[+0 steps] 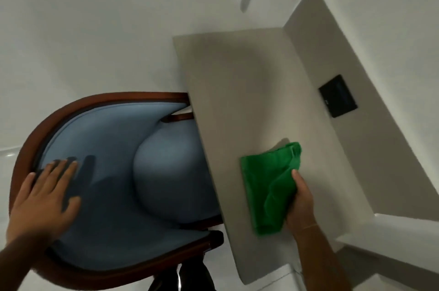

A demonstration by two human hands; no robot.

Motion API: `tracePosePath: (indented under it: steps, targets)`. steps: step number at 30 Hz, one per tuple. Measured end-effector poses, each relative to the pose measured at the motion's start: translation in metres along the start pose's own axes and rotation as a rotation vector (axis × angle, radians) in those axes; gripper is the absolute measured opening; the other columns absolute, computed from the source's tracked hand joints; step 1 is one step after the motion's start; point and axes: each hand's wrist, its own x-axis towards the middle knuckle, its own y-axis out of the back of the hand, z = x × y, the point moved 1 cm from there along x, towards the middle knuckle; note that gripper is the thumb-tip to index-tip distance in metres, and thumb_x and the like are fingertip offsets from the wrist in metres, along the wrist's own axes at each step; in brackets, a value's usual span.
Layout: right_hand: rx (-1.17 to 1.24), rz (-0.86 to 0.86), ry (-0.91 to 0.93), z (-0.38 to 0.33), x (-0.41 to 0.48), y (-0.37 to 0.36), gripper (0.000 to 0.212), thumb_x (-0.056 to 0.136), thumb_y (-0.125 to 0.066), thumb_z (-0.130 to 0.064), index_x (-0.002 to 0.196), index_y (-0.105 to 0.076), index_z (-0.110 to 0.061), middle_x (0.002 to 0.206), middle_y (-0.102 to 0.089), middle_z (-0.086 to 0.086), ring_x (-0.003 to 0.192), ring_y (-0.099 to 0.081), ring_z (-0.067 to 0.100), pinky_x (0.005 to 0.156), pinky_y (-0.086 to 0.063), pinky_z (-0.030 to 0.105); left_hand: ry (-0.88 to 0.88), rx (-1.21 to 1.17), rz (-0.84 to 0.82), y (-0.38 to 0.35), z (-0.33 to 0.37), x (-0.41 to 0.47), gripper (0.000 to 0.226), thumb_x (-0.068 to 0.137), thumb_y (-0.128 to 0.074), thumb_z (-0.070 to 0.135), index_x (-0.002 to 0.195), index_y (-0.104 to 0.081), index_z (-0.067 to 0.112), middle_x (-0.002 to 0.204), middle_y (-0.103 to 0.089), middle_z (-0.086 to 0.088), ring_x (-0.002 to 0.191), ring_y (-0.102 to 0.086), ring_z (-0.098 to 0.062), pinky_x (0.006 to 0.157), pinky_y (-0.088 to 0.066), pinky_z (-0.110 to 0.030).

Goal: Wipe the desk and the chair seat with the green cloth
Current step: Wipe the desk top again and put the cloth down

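The chair (pixel 107 195) is the biggest thing here, a rounded seat with a dark wooden frame and soft blue padding, pushed part way under the desk (pixel 237 91); it looks heavy enough to stay put under a light push, and its stuffed seat (pixel 171 172) will likely give under the cloth rather than let it glide. The desk is a pale, flat, hard slab set into a corner, with a small black panel (pixel 337 96) on the wall behind it; its smooth top should let a cloth slide easily. The green cloth (pixel 266 183) lies on the near part of the desk, soft, light and floppy, bunched in folds, so it is best gathered in a loose fistful and pressed flat under the palm. The right hand (pixel 300 202) has the cloth's right edge gripped, fingers curled into the folds and thumb up along it. The left hand (pixel 45 193) rests flat and open, fingers spread, on the blue padding of the chair's back, holding nothing.
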Motion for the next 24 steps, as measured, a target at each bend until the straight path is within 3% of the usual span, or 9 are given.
tracePosePath:
  steps: [2, 4, 6, 8, 11, 13, 16, 19, 24]
  targets:
    - [-0.295, -0.072, 0.134, 0.01, -0.004, -0.01, 0.059, 0.092, -0.063, -0.053, 0.144, -0.062, -0.024, 0.147, -0.062, 0.017, 0.138, -0.055, 0.045, 0.113, -0.047, 0.063, 0.024, -0.036, -0.007, 0.001, 0.008, -0.005, 0.09, 0.084, -0.039, 0.046, 0.171, -0.031, 0.022, 0.176, -0.036, -0.014, 0.163, -0.031, -0.039, 0.133, -0.016, -0.061]
    - [-0.865, -0.183, 0.32, 0.032, -0.003, -0.019, 0.068, 0.101, -0.044, -0.056, 0.164, -0.027, -0.036, 0.175, -0.02, 0.002, 0.163, -0.016, 0.026, 0.132, -0.017, 0.049, 0.029, -0.069, -0.037, 0.003, 0.03, -0.014, 0.093, 0.083, -0.035, 0.049, 0.169, -0.034, 0.014, 0.176, -0.036, -0.017, 0.162, -0.032, -0.041, 0.132, -0.013, -0.051]
    - [-1.402, -0.185, 0.478, 0.053, -0.005, -0.027, 0.068, 0.104, -0.019, -0.065, 0.163, 0.006, -0.044, 0.174, 0.02, -0.009, 0.161, 0.022, 0.015, 0.129, 0.005, 0.041, -0.023, -0.089, -0.058, 0.005, 0.064, -0.028, 0.094, 0.082, -0.036, 0.047, 0.164, -0.04, 0.002, 0.17, -0.042, -0.024, 0.157, -0.039, -0.048, 0.126, -0.026, -0.063]
    - [-1.58, -0.108, 0.514, 0.063, -0.009, -0.032, 0.062, 0.107, -0.015, -0.061, 0.16, 0.013, -0.046, 0.172, 0.025, -0.007, 0.159, 0.025, 0.02, 0.128, 0.005, 0.045, -0.094, -0.097, -0.047, 0.006, 0.103, -0.045, 0.092, 0.079, -0.039, 0.043, 0.157, -0.049, -0.004, 0.162, -0.051, -0.028, 0.15, -0.048, -0.052, 0.116, -0.037, -0.074]
    - [-1.319, 0.154, 0.464, 0.052, -0.01, -0.03, 0.058, 0.111, -0.038, -0.039, 0.165, -0.02, -0.03, 0.176, -0.006, 0.007, 0.164, -0.006, 0.031, 0.131, -0.015, 0.052, -0.185, -0.128, -0.065, 0.012, 0.158, -0.069, 0.09, 0.075, -0.042, 0.04, 0.153, -0.055, -0.003, 0.158, -0.057, -0.027, 0.145, -0.055, -0.051, 0.112, -0.044, -0.073]
    - [-1.255, 0.321, 0.371, 0.044, -0.012, -0.023, 0.057, 0.109, -0.048, -0.036, 0.161, -0.038, -0.015, 0.174, -0.018, 0.015, 0.162, -0.015, 0.036, 0.13, -0.02, 0.053, -0.271, -0.136, -0.053, 0.014, 0.186, -0.084, 0.092, 0.069, -0.044, 0.041, 0.148, -0.06, -0.002, 0.154, -0.062, -0.025, 0.148, -0.054, -0.04, 0.121, -0.04, -0.059]
    - [-1.222, 0.279, 0.246, 0.042, -0.026, -0.023, 0.057, 0.107, -0.051, -0.041, 0.156, -0.044, -0.011, 0.173, -0.02, 0.015, 0.163, -0.013, 0.032, 0.133, -0.014, 0.048, -0.376, -0.146, -0.046, 0.022, 0.214, -0.101, 0.096, 0.059, -0.045, 0.043, 0.144, -0.067, 0.005, 0.147, -0.069, -0.018, 0.164, -0.018, -0.016, 0.133, -0.002, -0.029]
    - [-0.973, 0.218, 0.231, 0.035, -0.041, -0.036, 0.045, 0.104, -0.062, -0.023, 0.142, -0.055, 0.0, 0.162, -0.042, 0.021, 0.153, -0.037, 0.036, 0.128, -0.03, 0.046, -0.445, -0.138, -0.068, 0.025, 0.228, -0.11, 0.097, 0.055, -0.046, 0.044, 0.147, -0.059, 0.015, 0.141, -0.074, -0.011, 0.168, 0.007, -0.003, 0.133, 0.003, -0.027]
    - [-0.709, 0.154, 0.143, 0.004, -0.073, -0.051, 0.025, 0.105, -0.059, -0.013, 0.127, -0.056, -0.003, 0.129, -0.067, 0.018, 0.12, -0.064, 0.036, 0.099, -0.054, 0.039, -0.457, -0.132, -0.131, 0.04, 0.246, -0.109, 0.086, 0.066, -0.047, 0.038, 0.142, -0.07, 0.007, 0.149, -0.068, -0.013, 0.158, -0.029, -0.025, 0.125, -0.008, -0.031]
